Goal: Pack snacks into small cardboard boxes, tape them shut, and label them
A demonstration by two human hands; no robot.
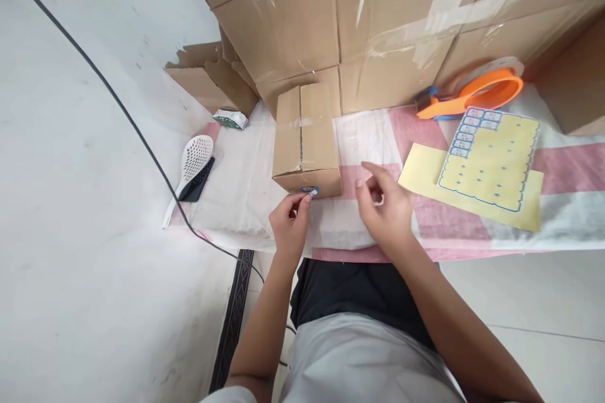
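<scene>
A small taped cardboard box (317, 126) stands on the cloth-covered table in front of me. My left hand (292, 217) is closed at the box's near face, pinching a small blue-and-white sticker (310, 191) against or just in front of the cardboard; I cannot tell how much of it is stuck. To the right of the box, my right hand (385, 204) hovers over the cloth with thumb and index finger apart and nothing between them. Right of that hand lies a sheet of blue-edged stickers (491, 160), partly peeled, on top of a yellow backing paper (425, 170).
Behind the box rises a wall of wrapped cartons (283, 25). An orange tape dispenser (472, 97) lies at the back right. On the left are a white slotted skimmer (196, 157), a black flat object (198, 181), a small packet (230, 118) and a hanging black cable (118, 107).
</scene>
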